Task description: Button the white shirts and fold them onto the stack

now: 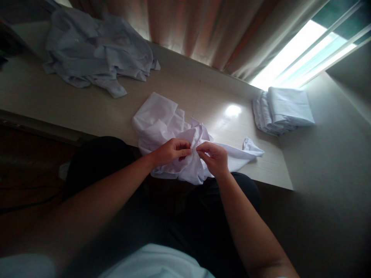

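Observation:
A crumpled white shirt lies at the near edge of the pale table, partly hanging over it toward my lap. My left hand pinches the shirt's cloth between thumb and fingers. Close beside it, my right hand pinches the same strip of cloth from the other side, fingertips almost touching the left ones. Whether a button sits between the fingertips is too small to tell. One sleeve stretches out to the right past my right hand.
A heap of loose white shirts lies at the table's far left. Folded white garments are stacked at the right end, against the wall. Behind the table hang curtains, with a bright window at upper right.

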`<state>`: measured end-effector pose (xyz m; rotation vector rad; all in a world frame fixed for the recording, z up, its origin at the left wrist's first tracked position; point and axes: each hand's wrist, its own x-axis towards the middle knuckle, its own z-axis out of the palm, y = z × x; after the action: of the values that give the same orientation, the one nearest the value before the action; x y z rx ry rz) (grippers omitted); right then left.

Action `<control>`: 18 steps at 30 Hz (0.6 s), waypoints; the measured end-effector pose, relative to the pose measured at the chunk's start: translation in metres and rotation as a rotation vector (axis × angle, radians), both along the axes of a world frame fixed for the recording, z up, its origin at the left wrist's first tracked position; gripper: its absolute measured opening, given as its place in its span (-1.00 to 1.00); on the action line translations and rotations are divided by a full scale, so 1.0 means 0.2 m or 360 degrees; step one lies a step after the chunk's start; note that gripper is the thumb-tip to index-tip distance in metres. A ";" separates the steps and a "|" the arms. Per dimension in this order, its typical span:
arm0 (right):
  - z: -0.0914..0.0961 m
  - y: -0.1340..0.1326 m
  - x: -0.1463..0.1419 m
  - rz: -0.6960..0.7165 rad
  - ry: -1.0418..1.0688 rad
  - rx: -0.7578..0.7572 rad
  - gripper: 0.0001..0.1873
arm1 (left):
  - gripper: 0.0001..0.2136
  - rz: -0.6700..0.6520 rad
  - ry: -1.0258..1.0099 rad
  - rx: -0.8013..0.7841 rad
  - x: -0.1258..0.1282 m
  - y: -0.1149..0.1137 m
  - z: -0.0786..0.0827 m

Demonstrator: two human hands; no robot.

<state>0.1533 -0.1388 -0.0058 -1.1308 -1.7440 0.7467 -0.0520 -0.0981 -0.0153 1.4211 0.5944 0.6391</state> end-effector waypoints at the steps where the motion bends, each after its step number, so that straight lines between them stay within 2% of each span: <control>1: 0.00 0.00 0.00 0.0009 0.0003 -0.0003 -0.96 | -0.75 0.0002 0.0001 0.0003 0.00 0.00 0.00; 18: -0.01 0.01 0.01 0.0007 -0.0027 -0.0062 -0.94 | -0.71 0.0072 0.0077 0.0039 0.02 0.00 -0.06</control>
<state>0.1555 -0.1366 -0.0083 -1.1625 -1.7534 0.7787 -0.0478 -0.0974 -0.0276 1.4526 0.6602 0.6515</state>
